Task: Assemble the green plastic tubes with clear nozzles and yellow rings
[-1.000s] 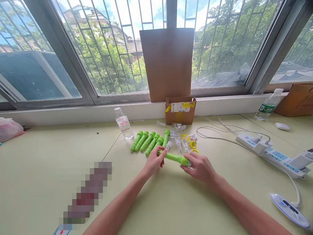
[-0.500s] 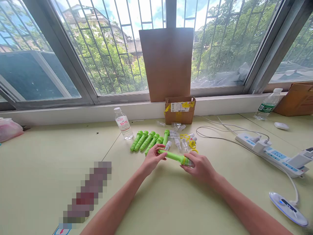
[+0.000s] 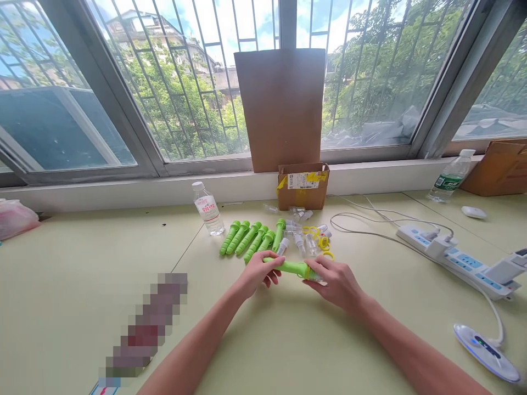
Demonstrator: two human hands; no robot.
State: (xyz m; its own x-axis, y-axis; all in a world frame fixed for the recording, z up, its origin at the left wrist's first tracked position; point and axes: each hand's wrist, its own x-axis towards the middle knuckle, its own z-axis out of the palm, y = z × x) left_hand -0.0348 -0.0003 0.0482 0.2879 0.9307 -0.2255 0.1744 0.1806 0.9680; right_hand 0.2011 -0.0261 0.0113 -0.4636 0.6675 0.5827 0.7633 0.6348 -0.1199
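Note:
A bright green plastic tube (image 3: 293,267) is held between my two hands, just above the table. My left hand (image 3: 260,270) is closed on its narrow left end, thumb and forefinger pinching it. At the wider right end sit a yellow ring and a clear ribbed plastic piece (image 3: 315,274); the fingers of my right hand (image 3: 335,278) wrap round there and partly hide them. Beyond my left hand several similar green tubes (image 3: 247,238) lie side by side. Past the held tube is a loose pile of small clear bottles (image 3: 312,245) and yellow rings (image 3: 324,243).
A water bottle (image 3: 208,210) stands left of the tubes. An open cardboard box (image 3: 302,197) is at the back, below the window. On the right lie a power strip (image 3: 465,261) with cables and a white oval device (image 3: 486,352). A blurred strip (image 3: 144,326) lies at left.
The left end of the held tube has dipped slightly, and my left hand has moved a little lower with its fingers shifted. My right hand stays at the clear end.

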